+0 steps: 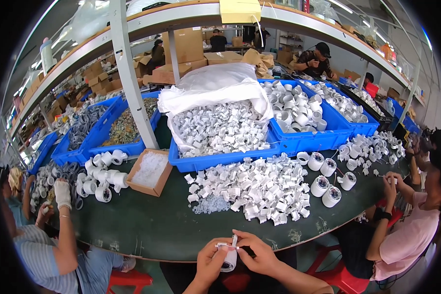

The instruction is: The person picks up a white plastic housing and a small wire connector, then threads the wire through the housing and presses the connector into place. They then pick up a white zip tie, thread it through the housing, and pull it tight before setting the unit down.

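Just off the table's near edge, my left hand (210, 259) is wrapped around a white cylindrical housing (228, 266), its dark round end facing down toward me. A small white plastic bracket (234, 240) stands up at the housing's top. My right hand (257, 255) is closed at that bracket, index finger and thumb against it; a thin reddish wire shows beside the thumb. Ahead on the table lies a big heap of white plastic brackets (259, 188), with small translucent rings (210, 205) at its left. Several white housings with wired insides (320, 185) stand to the heap's right.
A blue bin (191, 163) lined with a white sack of brackets stands behind the heap. Beside it is a blue bin (308, 142) of white cups. A cardboard box (158, 185) holds clear small parts. A shelf post (127, 73) rises at left. Co-workers sit on both sides.
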### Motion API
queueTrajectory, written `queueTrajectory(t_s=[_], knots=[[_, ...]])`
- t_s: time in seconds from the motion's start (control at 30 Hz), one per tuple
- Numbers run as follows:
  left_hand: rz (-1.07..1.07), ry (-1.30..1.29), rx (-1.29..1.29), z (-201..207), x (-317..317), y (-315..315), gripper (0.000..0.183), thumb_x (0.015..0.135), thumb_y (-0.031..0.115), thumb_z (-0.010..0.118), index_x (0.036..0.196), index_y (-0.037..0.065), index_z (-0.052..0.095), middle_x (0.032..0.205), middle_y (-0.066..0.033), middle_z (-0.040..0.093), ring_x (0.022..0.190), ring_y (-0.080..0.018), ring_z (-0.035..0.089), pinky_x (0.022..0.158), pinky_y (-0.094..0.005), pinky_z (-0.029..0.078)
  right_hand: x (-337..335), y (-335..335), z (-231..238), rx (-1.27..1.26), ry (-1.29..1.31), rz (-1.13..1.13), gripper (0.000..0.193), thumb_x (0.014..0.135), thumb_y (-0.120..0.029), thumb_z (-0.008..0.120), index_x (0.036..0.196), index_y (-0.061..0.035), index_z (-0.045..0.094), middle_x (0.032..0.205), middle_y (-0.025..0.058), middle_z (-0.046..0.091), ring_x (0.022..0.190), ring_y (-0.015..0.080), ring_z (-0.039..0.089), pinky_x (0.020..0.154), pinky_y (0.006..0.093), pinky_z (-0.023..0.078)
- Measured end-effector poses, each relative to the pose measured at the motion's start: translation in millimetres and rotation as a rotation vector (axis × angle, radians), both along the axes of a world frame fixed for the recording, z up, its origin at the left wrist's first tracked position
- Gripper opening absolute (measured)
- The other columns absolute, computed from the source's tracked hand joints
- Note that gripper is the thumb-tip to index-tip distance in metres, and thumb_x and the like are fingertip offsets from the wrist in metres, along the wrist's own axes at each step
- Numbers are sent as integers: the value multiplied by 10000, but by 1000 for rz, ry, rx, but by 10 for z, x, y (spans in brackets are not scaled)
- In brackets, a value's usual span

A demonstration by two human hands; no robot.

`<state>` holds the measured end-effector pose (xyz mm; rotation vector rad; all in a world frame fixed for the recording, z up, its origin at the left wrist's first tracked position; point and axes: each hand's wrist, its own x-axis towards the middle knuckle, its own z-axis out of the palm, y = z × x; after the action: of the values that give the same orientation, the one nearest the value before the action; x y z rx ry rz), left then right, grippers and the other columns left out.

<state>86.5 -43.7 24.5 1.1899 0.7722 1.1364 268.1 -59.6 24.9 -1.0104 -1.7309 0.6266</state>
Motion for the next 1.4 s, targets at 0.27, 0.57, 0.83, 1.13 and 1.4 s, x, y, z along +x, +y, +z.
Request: queueTrajectory(t_s=[0.27,0.57,0.83,1.13,1.4], knots=[[-6,58,131,-17,31,-11,196,1001,124,552,1036,-30,669,1243,-135,639,1048,-166,617,887,-291,480,-112,-29,-97,-275,469,65,248,985,52,559,1216,-35,582,1436,190,548,1179,210,637,995,321,501],[15,94,224,77,30,-28,188,988,113,554,1003,-37,667,1208,-142,650,1050,-176,618,888,-300,486,-13,37,-58,-490,524,197,430,991,67,558,1411,-20,518,1365,106,579,1237,146,557,1025,322,476],[76,108,189,85,-8,23,190,974,104,556,1004,-30,687,1090,-118,685,973,-176,640,856,-298,499,51,66,-34,-513,609,220,408,981,60,581,1381,-12,547,1271,104,641,1099,149,623,956,314,510],[430,572,537,84,10,86,94,894,38,600,936,-2,674,985,-143,692,904,-275,655,823,-357,506,-32,-86,50,-421,545,265,399,970,42,604,1364,-13,565,1251,119,657,1161,177,636,996,311,501],[406,600,560,195,99,91,168,870,43,602,1009,12,690,1015,-157,695,940,-336,638,861,-401,493,-184,45,83,-297,365,112,361,965,-5,637,1324,0,599,1254,81,656,1112,133,638,967,288,517]])
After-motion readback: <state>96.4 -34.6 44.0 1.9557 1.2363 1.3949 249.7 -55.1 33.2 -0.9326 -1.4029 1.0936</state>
